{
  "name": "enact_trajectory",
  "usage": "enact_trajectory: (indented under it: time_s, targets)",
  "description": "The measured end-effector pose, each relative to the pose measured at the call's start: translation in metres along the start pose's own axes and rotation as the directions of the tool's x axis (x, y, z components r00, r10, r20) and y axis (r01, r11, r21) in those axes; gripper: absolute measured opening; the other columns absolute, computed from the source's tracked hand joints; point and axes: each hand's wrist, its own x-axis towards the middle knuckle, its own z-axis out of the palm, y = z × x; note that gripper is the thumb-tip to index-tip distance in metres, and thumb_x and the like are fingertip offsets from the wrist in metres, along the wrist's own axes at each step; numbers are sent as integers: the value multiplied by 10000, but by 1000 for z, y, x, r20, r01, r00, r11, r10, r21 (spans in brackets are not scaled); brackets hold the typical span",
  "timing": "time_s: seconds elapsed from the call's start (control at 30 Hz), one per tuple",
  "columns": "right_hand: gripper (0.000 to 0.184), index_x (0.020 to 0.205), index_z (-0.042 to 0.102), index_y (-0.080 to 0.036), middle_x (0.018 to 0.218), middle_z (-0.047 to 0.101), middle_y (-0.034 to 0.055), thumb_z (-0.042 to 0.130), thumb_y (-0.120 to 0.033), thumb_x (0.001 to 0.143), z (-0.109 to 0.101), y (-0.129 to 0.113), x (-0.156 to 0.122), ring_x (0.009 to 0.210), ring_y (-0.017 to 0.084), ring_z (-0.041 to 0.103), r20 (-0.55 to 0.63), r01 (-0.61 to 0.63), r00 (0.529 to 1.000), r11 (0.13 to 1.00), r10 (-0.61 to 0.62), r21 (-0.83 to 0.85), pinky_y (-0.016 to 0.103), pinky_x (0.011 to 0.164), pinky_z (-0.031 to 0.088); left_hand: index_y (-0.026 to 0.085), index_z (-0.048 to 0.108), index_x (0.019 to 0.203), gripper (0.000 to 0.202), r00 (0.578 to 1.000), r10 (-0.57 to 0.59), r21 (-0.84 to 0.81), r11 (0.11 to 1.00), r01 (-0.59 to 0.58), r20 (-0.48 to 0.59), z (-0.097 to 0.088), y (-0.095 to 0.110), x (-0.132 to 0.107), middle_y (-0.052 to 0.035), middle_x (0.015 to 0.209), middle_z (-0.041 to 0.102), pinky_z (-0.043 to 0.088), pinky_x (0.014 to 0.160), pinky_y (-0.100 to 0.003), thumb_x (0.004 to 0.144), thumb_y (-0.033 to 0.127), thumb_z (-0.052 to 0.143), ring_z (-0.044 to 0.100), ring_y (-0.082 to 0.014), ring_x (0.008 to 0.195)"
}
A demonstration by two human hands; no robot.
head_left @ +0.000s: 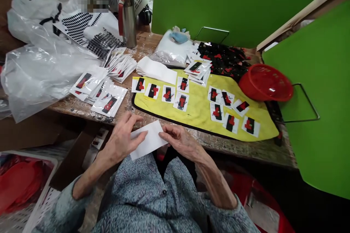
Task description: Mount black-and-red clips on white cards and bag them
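Note:
A flat white packet (150, 141), its visible face plain, is held over my lap, just in front of the table edge. My left hand (121, 136) pinches its left side, thumb on top. At its right end, my right hand (177, 139) grips the edge between thumb and curled fingers. Beyond my hands lies a yellow mat (197, 114) with a dark border. Several small white cards bearing black and red pieces (181, 101) are spread on it in two groups. A stack of plain white packets (156, 70) rests along the mat's far left edge.
Filled packets (109, 103) are piled on the left of the wooden table near clear plastic bags (41, 72). Behind stand a steel thermos (129, 14) and a white bag (172, 49). Black and red pieces (221, 58) and a red bowl (266, 83) sit right, beside green panels (322, 98).

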Motion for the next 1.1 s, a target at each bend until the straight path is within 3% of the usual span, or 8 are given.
enact_trajectory:
  time_s: [0.1,0.3,0.5,0.63,0.77,0.83,0.97,1.1]
  targets:
    - [307,668,484,-200,601,472,-38,577,-407,874,15,-2,-3,553,107,462,-86,34,996,999,-34,4,228,503,383,194,575,795,67,974,70,146,989,-39,-217,3,13,-11,-13,747,600,475,694,-293,840,241,557,586,-164,721]
    - [280,674,474,-209,593,482,-46,567,-344,901,41,-14,-7,552,101,450,-178,130,972,981,-155,-142,238,533,340,188,570,850,152,972,-183,-403,886,228,148,10,18,-21,10,747,598,458,627,-232,901,325,529,564,-108,656]
    - [304,643,471,-206,608,518,-45,613,-336,877,46,-15,-6,576,102,453,-168,165,965,966,-199,-198,249,559,337,166,609,761,240,944,-233,-613,719,328,232,4,14,-17,17,660,582,447,577,-223,862,383,600,524,-97,587]
    - [327,653,464,-214,587,491,-49,536,-377,927,43,-11,-4,546,104,447,-106,166,978,975,-182,-149,252,550,363,174,635,745,285,967,-159,-494,835,240,202,3,13,-21,3,647,626,461,602,-235,915,364,508,563,-112,589]
    - [166,827,550,-223,775,627,9,456,-243,963,54,-5,-5,738,159,557,-237,206,902,844,-360,-496,326,767,434,194,588,685,217,993,-33,-93,995,22,-114,17,11,-27,14,586,597,414,555,-226,873,276,518,525,-103,520]
    - [185,900,569,-219,841,650,40,407,-157,963,64,-1,-6,809,184,570,-249,203,841,708,-480,-677,363,859,412,200,539,638,226,972,19,39,999,-10,-233,24,10,-28,21,549,564,394,534,-221,856,252,517,505,-100,493]
    - [246,825,552,-201,733,606,41,373,-80,943,75,8,-5,723,195,534,-202,172,769,500,-607,-849,356,797,395,205,469,623,244,978,49,91,995,-31,-203,29,11,-27,44,506,504,354,491,-211,862,231,509,470,-87,444]
    - [277,734,497,-218,670,557,26,367,-84,939,72,14,-2,678,192,504,-288,119,676,486,-678,-866,354,745,368,214,388,583,275,958,114,235,971,-50,-264,33,14,-28,46,480,458,295,482,-242,837,191,490,430,-93,429]
